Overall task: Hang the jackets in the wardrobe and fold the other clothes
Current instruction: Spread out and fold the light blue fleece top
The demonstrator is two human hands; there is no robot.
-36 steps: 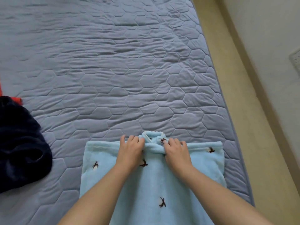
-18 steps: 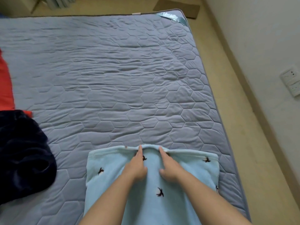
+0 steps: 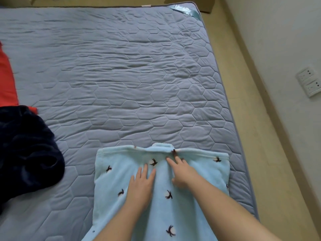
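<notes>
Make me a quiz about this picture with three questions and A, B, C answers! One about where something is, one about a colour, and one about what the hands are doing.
1. Where does the dark navy garment lie?
A) on the floor
B) on the bed, left of the light blue garment
C) on top of the light blue garment

2. What colour is the cloth behind the navy one?
A) red
B) green
C) yellow

3. How do the left hand and right hand lie?
A) gripping a hanger
B) on the light blue garment, fingers straight
C) raised in the air

Answers:
1 B: it sits on the quilted bed, with a gap between it and the blue one.
2 A: the strip at the left edge is red.
3 B: both hands lie on the fabric, fingers straight, below its collar.
</notes>
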